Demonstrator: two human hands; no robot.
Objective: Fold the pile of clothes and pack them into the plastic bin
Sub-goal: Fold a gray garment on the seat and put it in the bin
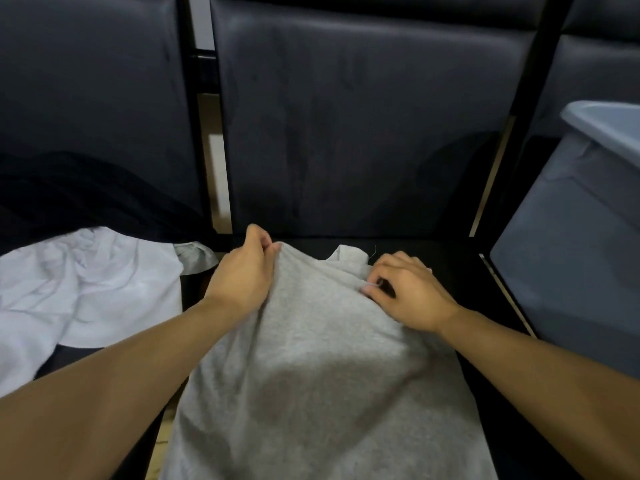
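Observation:
A grey garment (311, 368) lies spread over the dark middle seat, running from its far edge down to the bottom of the view. My left hand (247, 271) pinches the garment's far left corner and lifts it slightly. My right hand (405, 289) pinches the fabric near the far right corner, fingers curled. A crumpled white garment (86, 289) lies on the left seat, with a dark garment (69, 192) heaped behind it. The blue-grey plastic bin (575, 237) stands on the right seat; its inside is hidden.
Three dark padded chairs stand side by side, with their backrests (363, 116) rising behind the seats. Black frame posts (204, 133) separate the chairs. A strip of light floor (166, 441) shows between the left and middle seats.

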